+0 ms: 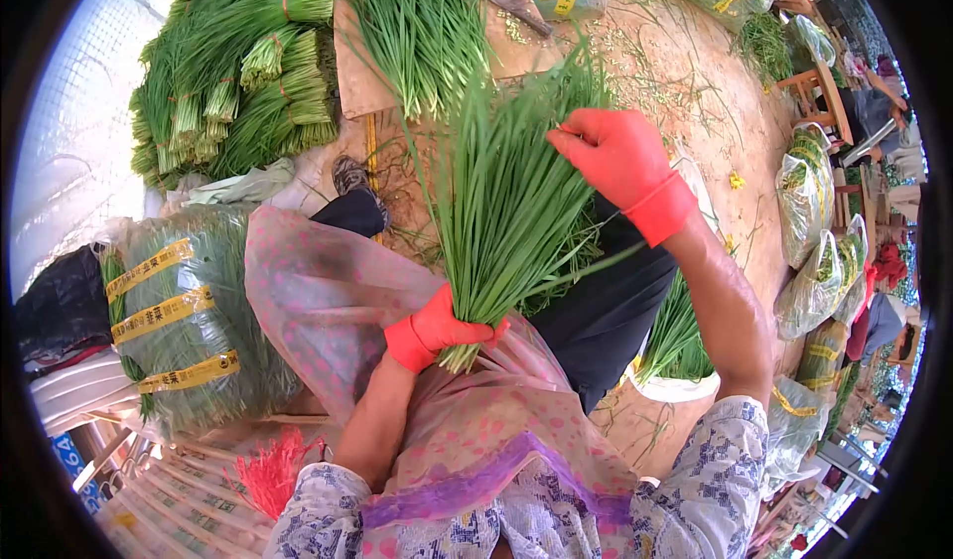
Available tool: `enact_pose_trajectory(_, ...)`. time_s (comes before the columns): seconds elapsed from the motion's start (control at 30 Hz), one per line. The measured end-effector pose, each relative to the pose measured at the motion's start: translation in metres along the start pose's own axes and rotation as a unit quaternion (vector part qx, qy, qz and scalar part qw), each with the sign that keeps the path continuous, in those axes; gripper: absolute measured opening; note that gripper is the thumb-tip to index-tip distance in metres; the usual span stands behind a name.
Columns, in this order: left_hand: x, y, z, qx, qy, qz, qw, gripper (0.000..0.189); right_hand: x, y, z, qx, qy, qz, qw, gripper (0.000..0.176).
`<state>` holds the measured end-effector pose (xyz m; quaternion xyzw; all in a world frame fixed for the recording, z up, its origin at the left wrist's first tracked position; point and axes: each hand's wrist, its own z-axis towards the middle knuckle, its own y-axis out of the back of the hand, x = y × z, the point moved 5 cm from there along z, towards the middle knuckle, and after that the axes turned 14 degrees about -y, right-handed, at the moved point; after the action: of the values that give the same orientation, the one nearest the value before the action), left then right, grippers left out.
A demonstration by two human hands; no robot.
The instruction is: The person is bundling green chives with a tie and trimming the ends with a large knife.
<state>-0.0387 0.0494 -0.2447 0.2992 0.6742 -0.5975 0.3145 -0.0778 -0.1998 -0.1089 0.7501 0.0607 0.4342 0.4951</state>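
Upright above my lap stands a large bunch of garlic chives (506,221), its green leaves fanning out at the top. My left hand (442,323), in a red glove, is wrapped round the pale cut ends. My right hand (625,167), gloved the same way, is at the upper right of the bunch beside the leaf tips. Its fingers are curled in, thumb against forefinger; whatever they pinch is too small to make out. A translucent pink-dotted apron (338,301) covers my lap beneath the bunch.
Tied chive bundles (288,72) are piled at upper left. Loose chives (422,38) lie on a board beside a flat dark blade (516,5). A packed plastic bag (189,321) sits left, red ties (273,470) below it. A white container (675,388) holds chives at right.
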Motion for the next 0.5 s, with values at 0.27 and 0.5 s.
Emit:
enact_pose_trajectory(0.27, -0.005, -0.013, 0.002, 0.006, -0.036, -0.048, 0.998, 0.052, -0.055, 0.064, 0.024, -0.253, -0.075, -0.036, 0.964, 0.029)
enact_pose_trajectory(0.5, -0.035, -0.023, 0.072, -0.066, -0.149, -0.109, 0.981, 0.041, -0.115, 0.005, -0.092, 0.14, -0.211, 0.434, 0.865, 0.092)
